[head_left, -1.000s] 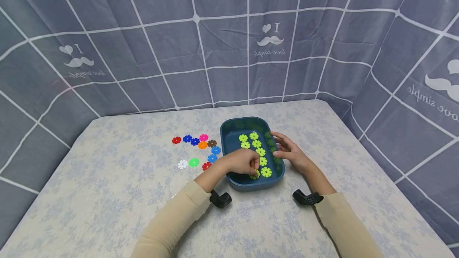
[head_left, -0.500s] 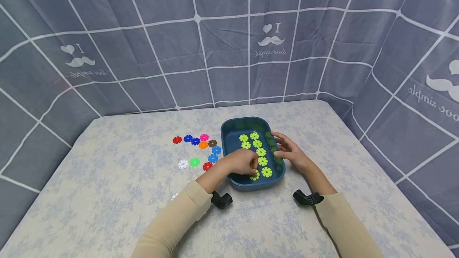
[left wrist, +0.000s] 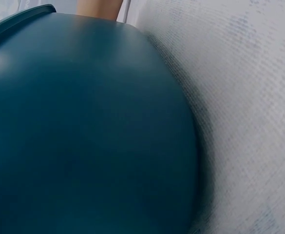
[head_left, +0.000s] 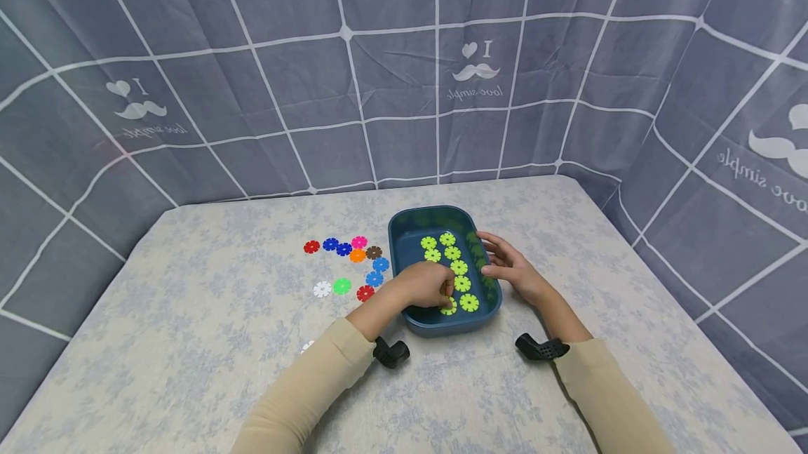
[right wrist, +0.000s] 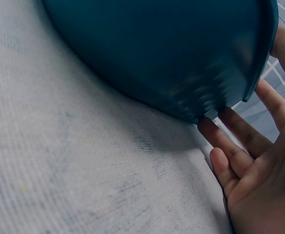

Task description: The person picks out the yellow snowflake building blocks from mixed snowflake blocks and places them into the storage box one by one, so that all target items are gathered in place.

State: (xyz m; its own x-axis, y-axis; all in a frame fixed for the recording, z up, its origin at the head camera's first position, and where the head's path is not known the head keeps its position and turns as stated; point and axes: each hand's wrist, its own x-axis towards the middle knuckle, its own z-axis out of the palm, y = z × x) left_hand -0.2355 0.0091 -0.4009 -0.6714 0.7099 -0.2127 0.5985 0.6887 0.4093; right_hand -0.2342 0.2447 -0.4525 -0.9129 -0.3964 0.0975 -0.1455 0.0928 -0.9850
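Note:
A dark teal plastic tub (head_left: 404,229) stands on the table, with several yellow-green notched discs (head_left: 459,267) lying in two rows on its floor. My left hand (head_left: 428,284) reaches in over the near left rim, its curled fingers and thumb pinching a yellow-green disc (head_left: 449,308) at the near end. In the left wrist view the tub's outer wall (left wrist: 93,126) fills most of the picture, and the fingers are hidden. My right hand (head_left: 513,269) rests against the tub's right side. Its spread fingertips (right wrist: 208,126) touch the outer wall, and the thumb lies at the rim.
Left of the tub lie several loose notched discs: red (head_left: 311,247), dark blue (head_left: 331,244), pink (head_left: 359,242), orange (head_left: 357,255), brown (head_left: 374,252), light blue (head_left: 380,265), green (head_left: 341,286) and white (head_left: 322,289). A grey checked curtain (head_left: 404,75) hangs behind the pale patterned table (head_left: 208,299).
My left fingers shift very slightly over the near disc. The right hand, the tub and the other discs stay as they were.

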